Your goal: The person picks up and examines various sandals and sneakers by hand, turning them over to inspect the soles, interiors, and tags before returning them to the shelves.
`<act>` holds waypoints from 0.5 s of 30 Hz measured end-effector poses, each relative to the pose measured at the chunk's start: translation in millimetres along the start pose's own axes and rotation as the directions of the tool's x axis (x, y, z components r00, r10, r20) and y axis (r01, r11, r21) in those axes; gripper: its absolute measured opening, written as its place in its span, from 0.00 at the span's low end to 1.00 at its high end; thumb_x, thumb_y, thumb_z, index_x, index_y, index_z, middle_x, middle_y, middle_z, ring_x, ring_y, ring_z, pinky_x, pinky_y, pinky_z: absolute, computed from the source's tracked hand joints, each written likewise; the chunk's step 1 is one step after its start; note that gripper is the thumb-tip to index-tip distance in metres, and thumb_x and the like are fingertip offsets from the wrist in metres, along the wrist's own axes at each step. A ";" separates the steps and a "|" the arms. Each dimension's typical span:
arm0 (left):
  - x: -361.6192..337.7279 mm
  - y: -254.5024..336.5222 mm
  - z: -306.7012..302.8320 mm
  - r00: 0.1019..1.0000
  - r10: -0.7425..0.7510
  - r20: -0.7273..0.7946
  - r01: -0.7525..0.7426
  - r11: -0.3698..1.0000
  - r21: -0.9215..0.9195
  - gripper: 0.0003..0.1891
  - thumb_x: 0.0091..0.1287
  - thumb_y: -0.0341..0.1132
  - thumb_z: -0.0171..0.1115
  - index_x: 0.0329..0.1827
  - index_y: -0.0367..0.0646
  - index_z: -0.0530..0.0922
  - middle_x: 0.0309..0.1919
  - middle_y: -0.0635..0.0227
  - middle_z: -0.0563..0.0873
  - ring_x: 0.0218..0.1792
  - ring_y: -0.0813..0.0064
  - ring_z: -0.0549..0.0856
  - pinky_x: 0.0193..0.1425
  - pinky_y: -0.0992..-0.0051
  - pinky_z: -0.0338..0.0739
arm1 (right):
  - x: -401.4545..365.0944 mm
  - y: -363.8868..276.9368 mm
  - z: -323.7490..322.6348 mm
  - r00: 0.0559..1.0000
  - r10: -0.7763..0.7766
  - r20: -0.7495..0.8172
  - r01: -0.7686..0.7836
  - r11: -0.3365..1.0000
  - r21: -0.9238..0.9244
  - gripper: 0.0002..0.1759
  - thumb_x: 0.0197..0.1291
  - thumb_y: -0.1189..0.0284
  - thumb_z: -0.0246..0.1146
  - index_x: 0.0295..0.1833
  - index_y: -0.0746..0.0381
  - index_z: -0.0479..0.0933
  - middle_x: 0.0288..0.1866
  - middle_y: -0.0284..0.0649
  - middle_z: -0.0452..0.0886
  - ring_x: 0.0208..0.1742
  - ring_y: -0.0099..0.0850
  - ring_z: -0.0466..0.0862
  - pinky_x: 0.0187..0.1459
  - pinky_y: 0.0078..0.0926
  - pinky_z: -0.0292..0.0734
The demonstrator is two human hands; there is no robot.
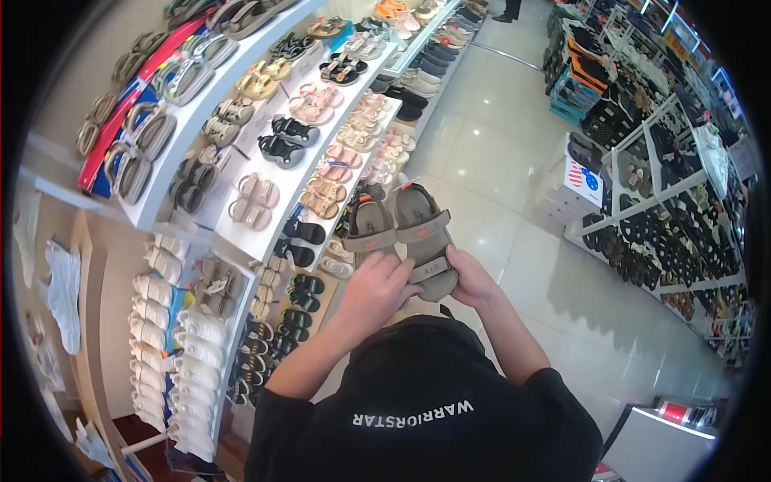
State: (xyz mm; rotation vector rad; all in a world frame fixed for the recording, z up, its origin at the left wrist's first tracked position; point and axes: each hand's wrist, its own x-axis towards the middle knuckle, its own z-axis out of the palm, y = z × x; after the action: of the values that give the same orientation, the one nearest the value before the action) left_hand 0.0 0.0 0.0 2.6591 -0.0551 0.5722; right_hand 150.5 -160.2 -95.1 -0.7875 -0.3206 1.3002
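A pair of grey-brown sandals with orange marks is held up in front of my chest, heels pointing away from me. My left hand (376, 291) is closed over the toe end of the left sandal (371, 229), and its fingertips reach the edge of the right one. The right sandal (423, 227) has a strap marked AIR. My right hand (472, 277) grips its outer side near the toe, thumb along the edge. Part of the left sandal's toe is hidden behind my left fingers.
White shelves (189, 128) with rows of sandals rise on the left, above white shoes (197, 361). A tiled floor (474, 161) runs ahead. On the right are racks of dark shoes (634, 233) and a white box (574, 181). A person's dark-clothed legs (509, 10) show far ahead.
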 end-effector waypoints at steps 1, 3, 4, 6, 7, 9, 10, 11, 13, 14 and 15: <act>3.8 -4.3 -0.9 1.000 0.010 -0.020 -0.010 1.000 0.004 0.25 0.48 0.36 0.79 0.48 0.35 0.83 0.32 0.62 0.82 0.36 0.59 0.81 0.42 0.64 0.79 | 4.6 -3.7 4.5 0.999 -0.022 -0.023 0.022 1.000 -0.009 0.34 0.80 0.50 0.47 0.72 0.70 0.66 0.67 0.48 0.78 0.64 0.41 0.82 0.61 0.44 0.83; 29.3 1.7 19.7 1.000 -0.010 -0.018 0.009 0.998 -0.060 0.25 0.48 0.36 0.79 0.48 0.34 0.83 0.32 0.62 0.81 0.36 0.58 0.81 0.42 0.63 0.79 | -8.7 -28.0 -11.7 0.994 0.001 -0.107 -0.002 1.000 -0.008 0.34 0.80 0.50 0.47 0.72 0.70 0.66 0.67 0.48 0.78 0.64 0.40 0.82 0.62 0.42 0.82; 44.9 -7.8 20.4 0.999 0.014 -0.032 -0.016 0.999 -0.048 0.25 0.48 0.36 0.79 0.48 0.33 0.83 0.32 0.62 0.81 0.36 0.58 0.81 0.42 0.63 0.79 | 4.2 -39.3 -17.3 0.996 -0.032 -0.088 0.032 0.999 -0.005 0.34 0.80 0.50 0.47 0.72 0.70 0.66 0.67 0.48 0.78 0.65 0.40 0.82 0.63 0.42 0.81; 72.0 -24.5 20.3 0.999 0.033 -0.035 -0.035 0.999 -0.039 0.24 0.48 0.36 0.79 0.47 0.33 0.83 0.32 0.62 0.81 0.36 0.58 0.81 0.42 0.63 0.79 | 27.0 -55.7 -27.2 0.996 -0.059 -0.074 0.060 0.998 0.009 0.34 0.80 0.50 0.48 0.72 0.70 0.66 0.67 0.48 0.78 0.65 0.40 0.81 0.64 0.42 0.80; 85.5 -31.2 22.1 0.998 0.051 -0.041 -0.052 0.998 -0.039 0.24 0.49 0.36 0.79 0.47 0.33 0.83 0.32 0.61 0.81 0.36 0.58 0.81 0.42 0.63 0.79 | 35.5 -64.0 -33.7 0.995 -0.074 -0.068 0.076 0.997 0.024 0.34 0.80 0.49 0.48 0.72 0.70 0.66 0.67 0.49 0.78 0.66 0.40 0.81 0.65 0.42 0.79; 110.6 -46.6 30.8 0.996 0.075 -0.052 -0.077 0.996 -0.047 0.24 0.49 0.36 0.79 0.47 0.33 0.83 0.32 0.61 0.81 0.36 0.59 0.81 0.42 0.64 0.79 | 51.6 -82.3 -47.5 0.993 -0.094 -0.071 0.097 0.995 0.032 0.35 0.79 0.49 0.48 0.72 0.70 0.66 0.67 0.49 0.78 0.66 0.40 0.81 0.66 0.43 0.78; 124.3 -56.0 35.2 0.996 0.073 -0.055 -0.076 0.996 -0.052 0.23 0.49 0.35 0.79 0.47 0.33 0.83 0.32 0.61 0.81 0.36 0.59 0.81 0.42 0.64 0.79 | 62.3 -93.5 -54.7 0.992 -0.102 -0.071 0.103 0.994 0.021 0.35 0.79 0.48 0.48 0.72 0.70 0.66 0.67 0.49 0.78 0.66 0.40 0.80 0.67 0.42 0.77; 139.1 -66.5 38.9 0.996 0.072 -0.058 -0.076 0.996 -0.057 0.23 0.50 0.35 0.79 0.47 0.33 0.83 0.32 0.61 0.82 0.36 0.59 0.81 0.42 0.64 0.79 | 74.3 -105.0 -61.7 0.992 -0.109 -0.070 0.110 0.994 0.011 0.35 0.79 0.48 0.48 0.72 0.70 0.66 0.67 0.49 0.78 0.67 0.40 0.80 0.68 0.42 0.76; 170.1 -87.8 42.8 0.995 0.068 -0.071 -0.074 0.995 -0.072 0.22 0.50 0.35 0.79 0.46 0.33 0.84 0.32 0.61 0.82 0.36 0.59 0.81 0.42 0.63 0.79 | 98.8 -127.7 -71.8 0.991 -0.105 -0.085 0.105 0.994 0.006 0.35 0.79 0.48 0.48 0.73 0.69 0.65 0.67 0.49 0.78 0.67 0.40 0.80 0.67 0.43 0.77; 187.9 -98.6 43.5 0.994 0.058 -0.089 -0.066 0.994 -0.084 0.22 0.50 0.35 0.79 0.46 0.34 0.84 0.31 0.61 0.82 0.36 0.59 0.81 0.42 0.63 0.79 | 111.4 -142.4 -75.7 0.991 -0.095 -0.094 0.095 0.995 -0.002 0.35 0.79 0.48 0.48 0.73 0.69 0.65 0.67 0.49 0.78 0.67 0.40 0.80 0.66 0.43 0.78; 205.1 -109.6 44.6 0.993 0.063 -0.100 -0.072 0.994 -0.087 0.22 0.50 0.35 0.79 0.46 0.34 0.84 0.31 0.61 0.82 0.36 0.59 0.81 0.42 0.63 0.79 | 122.6 -158.3 -77.4 0.990 -0.100 -0.095 0.099 0.995 -0.014 0.35 0.79 0.48 0.48 0.73 0.69 0.65 0.67 0.49 0.78 0.67 0.40 0.80 0.66 0.43 0.78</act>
State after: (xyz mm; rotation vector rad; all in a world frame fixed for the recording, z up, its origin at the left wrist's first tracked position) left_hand 218.3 91.6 2.5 2.5460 -0.1401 0.7036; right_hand 348.0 -80.4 -68.4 -0.8290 -0.2861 1.1647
